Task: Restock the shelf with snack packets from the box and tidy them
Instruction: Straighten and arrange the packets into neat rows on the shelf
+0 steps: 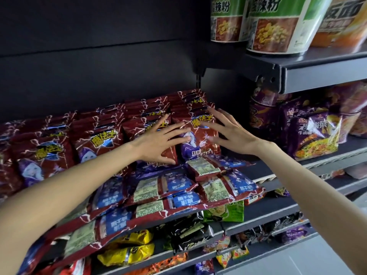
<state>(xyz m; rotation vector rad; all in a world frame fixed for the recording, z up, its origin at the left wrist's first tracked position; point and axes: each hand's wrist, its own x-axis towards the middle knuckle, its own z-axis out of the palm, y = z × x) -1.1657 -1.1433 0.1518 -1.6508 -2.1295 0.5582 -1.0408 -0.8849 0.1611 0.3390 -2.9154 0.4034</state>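
Both hands are spread flat: left hand [158, 143] and right hand [230, 133] bracket the upright red snack packet [200, 135] at the row's right end, roughly equally near. Flat-lying packets [164, 185] sit just in front.

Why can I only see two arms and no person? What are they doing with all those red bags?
The camera sits on the person's head and looks down, so you see only their arms, as if through their eyes. There is just this one picture.

The left hand and the right hand lie with fingers spread on upright red snack packets on a dark shelf, straightening the row. Neither hand has a grip on anything; the fingers are straight.

In front, more red packets lie flat, backs up. To the right stand purple noodle bags, and above sit big noodle tubs. Lower shelves hold yellow packets.
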